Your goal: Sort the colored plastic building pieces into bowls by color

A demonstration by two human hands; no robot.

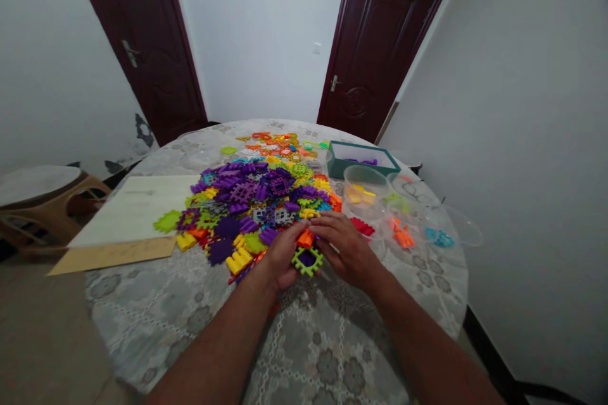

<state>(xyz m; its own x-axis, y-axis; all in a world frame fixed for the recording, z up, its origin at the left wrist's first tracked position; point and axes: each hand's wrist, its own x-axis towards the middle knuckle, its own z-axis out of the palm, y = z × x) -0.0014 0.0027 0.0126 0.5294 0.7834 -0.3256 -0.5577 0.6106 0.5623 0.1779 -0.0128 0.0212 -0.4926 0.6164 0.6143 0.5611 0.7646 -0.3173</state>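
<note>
A round table (142, 310) with a grey patterned cloth takes up much of the view. On it a broad heap of plastic pieces (256, 193) is spread, mostly purple, with lime green, yellow, grey, blue and orange mixed in; toothed squares and ribbed shapes can be made out. To the left of the heap a pale sheet (137, 202) is laid. At its right a green-walled box (338, 166) is set, with purple pieces inside, and yellow pieces are held in a clear tub (375, 178) just in front of it.

At the near edge of the heap the left hand (285, 256) and the right hand (346, 247) are held close together. The left fingers are closed around a lime-green toothed frame (309, 270), which is kept between the hands; its rim is notched, and dark purple is seen through its opening. The right fingers are bent and laid side by side, but whether anything is pinched by them cannot be told. Just above the frame, between the hands, a bright orange piece (306, 238) is seen, seemingly ribbed, though partly covered.
</note>
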